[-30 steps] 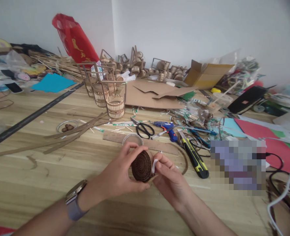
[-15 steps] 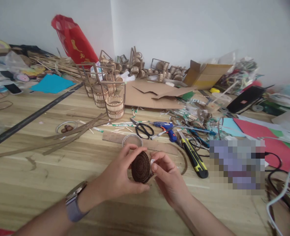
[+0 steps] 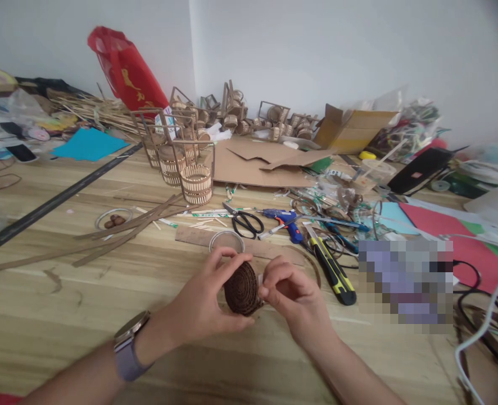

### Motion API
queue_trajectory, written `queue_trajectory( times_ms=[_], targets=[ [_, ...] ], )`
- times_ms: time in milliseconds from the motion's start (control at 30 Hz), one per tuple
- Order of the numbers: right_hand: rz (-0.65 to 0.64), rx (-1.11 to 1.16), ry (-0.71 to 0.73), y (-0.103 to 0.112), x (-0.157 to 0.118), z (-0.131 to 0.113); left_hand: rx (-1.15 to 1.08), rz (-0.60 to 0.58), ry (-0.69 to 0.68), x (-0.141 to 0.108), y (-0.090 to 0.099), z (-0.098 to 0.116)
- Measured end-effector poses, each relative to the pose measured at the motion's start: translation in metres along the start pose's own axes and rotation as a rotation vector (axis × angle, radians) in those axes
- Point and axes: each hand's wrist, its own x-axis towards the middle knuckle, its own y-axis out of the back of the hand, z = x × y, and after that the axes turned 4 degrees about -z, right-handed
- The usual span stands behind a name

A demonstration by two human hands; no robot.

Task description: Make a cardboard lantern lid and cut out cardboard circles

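The left hand (image 3: 202, 298) grips the coiled brown roll (image 3: 241, 289) from its left side, fingers curved over the top and thumb beneath, so that the spiral end faces the camera above the table (image 3: 181, 365). At the roll's right edge, the right hand (image 3: 297, 295) has thumb and forefinger pinched on a small white piece (image 3: 260, 279), its fingertips right beside the coil. Just beyond the left hand's fingers lies a pale ring (image 3: 227, 233), with the yellow-and-black utility knife (image 3: 332, 269) farther to the right.
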Motion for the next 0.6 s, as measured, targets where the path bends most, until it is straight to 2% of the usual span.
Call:
queue_trajectory(
  times_ms=[167,300,467,600],
  targets=[
    [-0.044,-0.132,0.035,0.005,0.0,0.0,-0.047,0.02,-0.014,-0.001,-0.003,-0.001],
    [-0.088,-0.194,0.056,0.009,0.0,0.005,-0.156,0.0,0.036,-0.001,-0.005,0.0],
    [-0.137,-0.164,0.034,0.011,0.001,0.006,-0.346,-0.034,0.085,0.0,-0.007,0.002],
    [-0.203,-0.169,0.012,0.016,0.002,0.006,-0.404,-0.044,0.098,0.0,-0.009,0.001]
  ],
)
